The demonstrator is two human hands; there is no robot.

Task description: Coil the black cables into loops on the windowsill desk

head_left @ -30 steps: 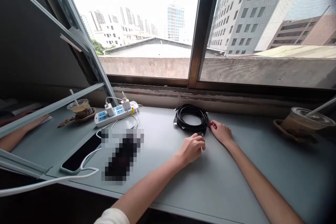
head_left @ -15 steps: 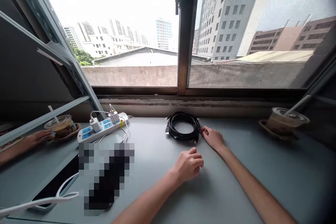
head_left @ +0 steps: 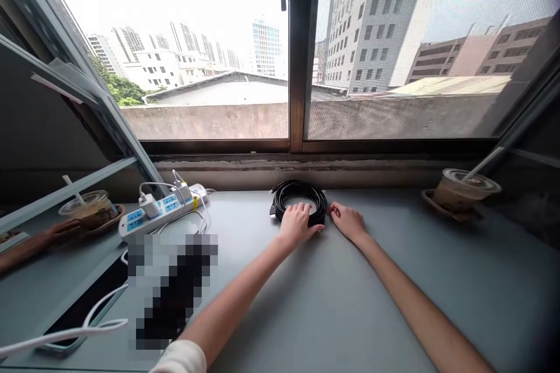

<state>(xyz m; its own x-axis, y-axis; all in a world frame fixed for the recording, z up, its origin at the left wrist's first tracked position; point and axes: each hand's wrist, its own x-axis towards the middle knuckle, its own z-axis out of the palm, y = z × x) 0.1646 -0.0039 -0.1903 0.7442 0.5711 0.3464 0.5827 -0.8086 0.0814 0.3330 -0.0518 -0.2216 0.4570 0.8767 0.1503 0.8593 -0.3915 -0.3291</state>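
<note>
A coil of black cable [head_left: 322, 201] lies on the grey table near the window sill, a plug end showing at its left side. My left hand [head_left: 296, 222] reaches over the coil's near side, fingers laid across it and the thumb stretched out to the right. Its fingers are open rather than wrapped round the cable. Just right of the coil, my right hand [head_left: 349, 221] rests on the table with curled, closed fingers. Whatever it may hold is hidden.
To the left are a power strip [head_left: 164, 210] with white chargers, a tablet-like dark device [head_left: 87, 303] and a blurred dark patch [head_left: 177, 291]. Another person's hand [head_left: 63, 233] is by a drink cup [head_left: 90, 210]. A second cup [head_left: 461, 192] stands at the right.
My left hand has moved forward from the bare table onto the near side of the coil, its fingers spreading out. My right hand stays beside the coil. The view has shifted slightly.
</note>
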